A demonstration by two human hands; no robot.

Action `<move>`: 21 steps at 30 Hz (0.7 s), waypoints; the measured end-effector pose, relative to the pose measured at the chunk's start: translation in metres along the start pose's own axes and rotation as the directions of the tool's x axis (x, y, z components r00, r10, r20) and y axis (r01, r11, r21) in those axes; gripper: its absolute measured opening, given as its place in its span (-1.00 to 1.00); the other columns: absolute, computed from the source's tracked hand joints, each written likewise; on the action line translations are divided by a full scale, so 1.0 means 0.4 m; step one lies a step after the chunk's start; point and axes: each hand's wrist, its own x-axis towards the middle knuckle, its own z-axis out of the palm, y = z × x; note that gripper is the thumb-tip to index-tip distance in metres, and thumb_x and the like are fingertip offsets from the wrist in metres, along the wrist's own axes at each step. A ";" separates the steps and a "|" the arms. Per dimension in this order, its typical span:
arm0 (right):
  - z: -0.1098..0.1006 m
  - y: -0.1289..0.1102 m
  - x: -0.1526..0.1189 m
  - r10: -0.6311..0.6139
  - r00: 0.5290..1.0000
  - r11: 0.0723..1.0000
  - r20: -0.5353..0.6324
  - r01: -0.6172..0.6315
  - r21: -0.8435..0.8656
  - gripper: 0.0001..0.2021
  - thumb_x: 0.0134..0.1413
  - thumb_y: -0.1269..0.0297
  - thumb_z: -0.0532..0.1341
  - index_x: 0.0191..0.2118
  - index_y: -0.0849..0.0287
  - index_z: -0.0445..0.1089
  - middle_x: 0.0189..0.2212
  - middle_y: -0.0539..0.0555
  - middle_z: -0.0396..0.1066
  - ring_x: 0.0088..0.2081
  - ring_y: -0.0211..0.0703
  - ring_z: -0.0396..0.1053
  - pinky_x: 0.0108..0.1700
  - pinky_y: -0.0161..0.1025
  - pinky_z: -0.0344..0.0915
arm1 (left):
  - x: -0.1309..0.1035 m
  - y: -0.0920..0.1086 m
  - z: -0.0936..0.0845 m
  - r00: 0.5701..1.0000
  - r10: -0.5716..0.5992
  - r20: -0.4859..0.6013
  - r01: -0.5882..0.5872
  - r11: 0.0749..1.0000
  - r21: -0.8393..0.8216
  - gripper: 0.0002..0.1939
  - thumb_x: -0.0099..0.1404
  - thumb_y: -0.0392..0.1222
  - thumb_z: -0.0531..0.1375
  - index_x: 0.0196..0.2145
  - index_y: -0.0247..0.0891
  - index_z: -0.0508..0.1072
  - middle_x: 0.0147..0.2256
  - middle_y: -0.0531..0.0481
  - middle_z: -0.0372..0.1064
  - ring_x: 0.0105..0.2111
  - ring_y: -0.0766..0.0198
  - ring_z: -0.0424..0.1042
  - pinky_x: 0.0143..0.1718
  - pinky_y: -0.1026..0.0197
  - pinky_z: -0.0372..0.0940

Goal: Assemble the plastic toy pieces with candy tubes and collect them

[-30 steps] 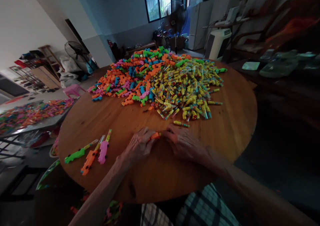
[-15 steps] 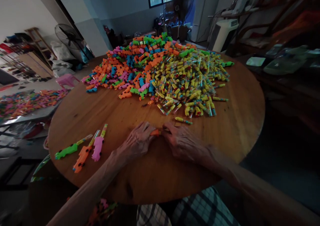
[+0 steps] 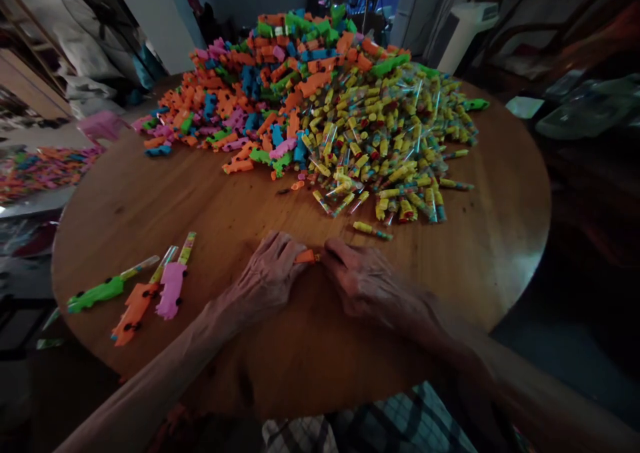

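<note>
My left hand is closed round an orange toy car, whose right end shows between my hands. My right hand has its fingers pressed together at that end, where a small bit of yellow shows; most of what it pinches is hidden. Both hands rest low over the round wooden table. On the left lie a green car, an orange car and a pink car, each with a clear-and-yellow tube at one end. A single yellow tube lies beyond my right hand.
A heap of coloured toy cars covers the back of the table, beside a pile of yellow wrapped tubes. Another heap of cars is at the far left, near a pink stool. A dark fan stands behind.
The view has tilted down and come closer to the table. The orange car between my hands shows slightly more of its length; both hands keep nearly the same grip.
</note>
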 end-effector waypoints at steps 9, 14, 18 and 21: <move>-0.022 -0.013 -0.024 0.114 0.964 0.992 -0.238 -0.097 0.081 -0.73 0.34 0.35 0.03 -0.01 0.26 0.41 -0.06 0.27 0.36 -0.30 -0.11 0.34 -0.34 -0.18 0.22 | -0.045 0.000 -0.029 0.997 -0.082 -0.015 0.083 0.983 0.163 -0.81 0.54 -0.20 -0.02 -0.12 -0.24 0.38 -0.20 -0.11 0.40 -0.18 0.13 0.34 -0.10 0.04 0.31; -0.025 0.042 -0.052 0.338 0.869 0.934 -0.362 -0.358 0.013 -0.69 0.37 0.29 -0.03 -0.02 0.27 0.41 -0.01 0.31 0.33 -0.42 -0.17 0.31 -0.46 -0.19 0.09 | -0.186 -0.057 -0.128 0.954 -0.266 -0.141 0.300 0.872 0.387 -0.81 0.50 -0.18 0.01 -0.15 -0.15 0.41 -0.19 -0.10 0.43 -0.12 0.05 0.39 -0.06 -0.05 0.33; -0.008 0.070 -0.047 0.432 0.869 0.884 -0.240 -0.461 -0.078 -0.76 0.27 0.36 0.05 -0.09 0.27 0.42 -0.11 0.26 0.35 -0.52 -0.24 0.20 -0.50 -0.18 -0.13 | -0.267 -0.116 -0.203 0.929 -0.283 -0.240 0.368 0.782 0.502 -0.81 0.48 -0.12 0.01 -0.10 -0.13 0.39 -0.18 -0.12 0.44 -0.14 -0.01 0.43 -0.12 -0.06 0.37; 0.000 0.063 -0.036 0.455 0.874 0.871 -0.174 -0.477 -0.118 -0.80 0.19 0.44 0.10 -0.12 0.27 0.42 -0.13 0.24 0.35 -0.53 -0.26 0.18 -0.50 -0.16 -0.22 | -0.248 -0.126 -0.229 0.905 -0.301 -0.300 0.420 0.744 0.520 -0.79 0.45 -0.09 0.03 -0.07 -0.16 0.39 -0.17 -0.17 0.45 -0.14 -0.05 0.43 -0.16 -0.07 0.38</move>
